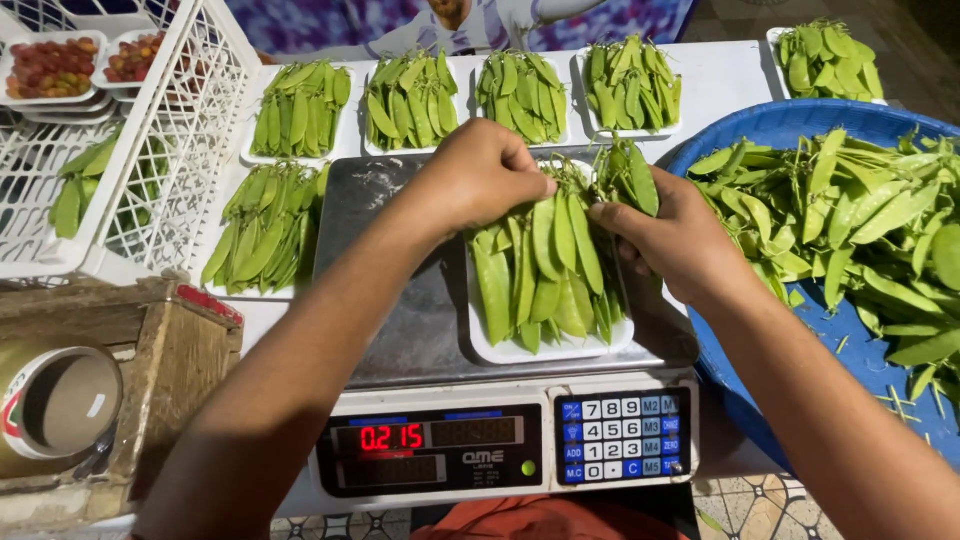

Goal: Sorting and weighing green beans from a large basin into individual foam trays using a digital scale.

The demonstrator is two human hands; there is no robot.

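From the head view, the pea pods (545, 265) lie on a white tray (520, 350) on the scale (400, 300), long axes running near to far. The left hand (480, 175) presses curled fingers on their far ends; the right hand (680, 235) pinches a few pods at the right edge.

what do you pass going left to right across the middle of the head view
white plastic crate → loose tray of pea pods → left hand → tray of pods on the scale → right hand → blue tub of pods
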